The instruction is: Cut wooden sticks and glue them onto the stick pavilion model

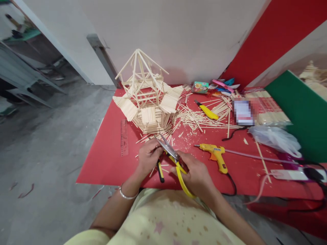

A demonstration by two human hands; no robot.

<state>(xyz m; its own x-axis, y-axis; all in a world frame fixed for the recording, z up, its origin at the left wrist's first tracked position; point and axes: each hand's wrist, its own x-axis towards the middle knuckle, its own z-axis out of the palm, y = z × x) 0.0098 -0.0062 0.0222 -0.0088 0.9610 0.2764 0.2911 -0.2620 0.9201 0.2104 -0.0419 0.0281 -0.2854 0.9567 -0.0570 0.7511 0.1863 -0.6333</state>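
My right hand [195, 170] grips scissors [182, 177] by their yellow handles, with the metal blades apart and pointing up and left. The fingers of my left hand [149, 154] are pinched together beside the blades; what they hold is too small or hidden to make out. Below the blades, a black-and-yellow handled tool [160, 172] lies partly covered on the red table. Just beyond my hands stands a model built of thin wooden sticks [149, 115], with slatted panels around its base and an open pointed roof frame.
Loose sticks [191, 117] are heaped right of the model, with a yellow cutter knife [209, 111] on them. A yellow glue gun [216, 154] trails a cord at the right. A clear ruler [124, 137] lies left. Farther right are a plastic bag [276, 137] and a green board [298, 115].
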